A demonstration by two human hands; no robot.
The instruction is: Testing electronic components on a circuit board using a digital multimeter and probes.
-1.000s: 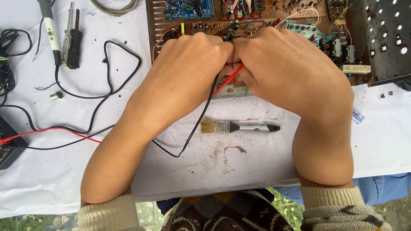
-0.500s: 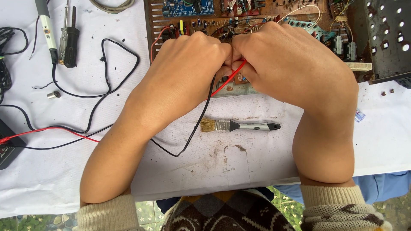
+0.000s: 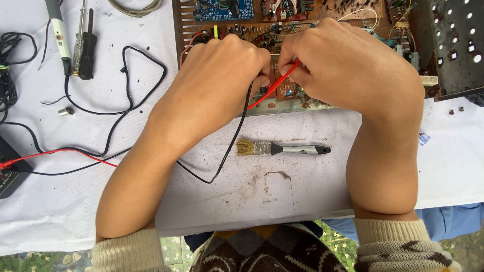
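Over the brown circuit board (image 3: 302,20) at the far edge of the bench (image 3: 262,186), both hands are curled tight. The right hand (image 3: 348,65) pinches a red probe (image 3: 275,86) between thumb and fingertips, its tip hidden against the board. The left hand (image 3: 217,75) is fisted around a black lead (image 3: 237,136) that loops down across the white cover. Just below lies a small paintbrush (image 3: 282,149); well to the left rest a soldering iron (image 3: 58,35) and a screwdriver (image 3: 85,45).
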